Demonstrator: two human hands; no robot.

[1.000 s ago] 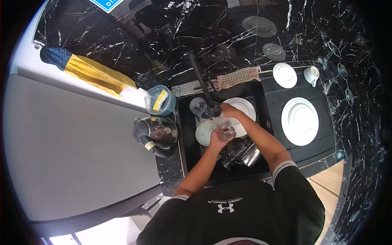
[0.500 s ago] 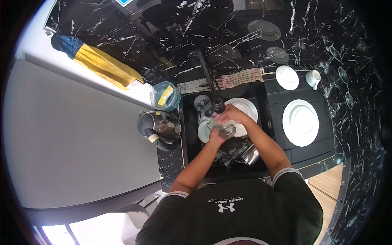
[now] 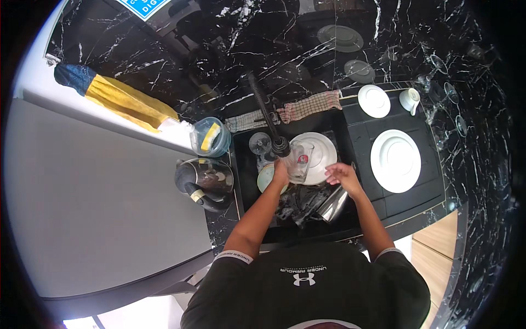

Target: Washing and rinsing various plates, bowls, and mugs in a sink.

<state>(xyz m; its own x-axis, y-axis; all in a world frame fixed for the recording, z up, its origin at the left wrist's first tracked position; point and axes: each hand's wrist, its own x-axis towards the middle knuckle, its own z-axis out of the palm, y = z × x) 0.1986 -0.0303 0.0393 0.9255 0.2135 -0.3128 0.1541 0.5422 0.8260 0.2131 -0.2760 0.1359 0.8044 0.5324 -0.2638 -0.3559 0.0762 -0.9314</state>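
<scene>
In the sink [image 3: 255, 211], my left hand [image 3: 281, 172] is closed around a clear drinking glass [image 3: 301, 169] with a small red mark, held tilted under the black faucet head [image 3: 280, 147]. A white plate [image 3: 324, 156] lies beneath and beyond the glass. To the right, my right hand [image 3: 343, 176] is empty, its fingers loosely apart, near the plate's edge. A pale bowl [image 3: 265, 176] sits partly behind my left wrist. Beyond it rests a stemmed glass [image 3: 259, 143]. Nearer me lies a shiny metal container [image 3: 332, 206] beside dark, wet, soapy items.
A glass kettle [image 3: 211, 181] and a clear tub [image 3: 219, 143] with a yellow sponge [image 3: 210, 136] stand left of the sink. On the right, a black drying mat [image 3: 359, 159] carries a large white plate [image 3: 395, 162], a saucer [image 3: 373, 101] and a cup [image 3: 409, 100]. Checked cloths [image 3: 312, 107] lie behind.
My right hand has left the glass and moved right, toward me. The glass, in my left hand, now points to the right under the faucet. The whole view has shifted slightly.
</scene>
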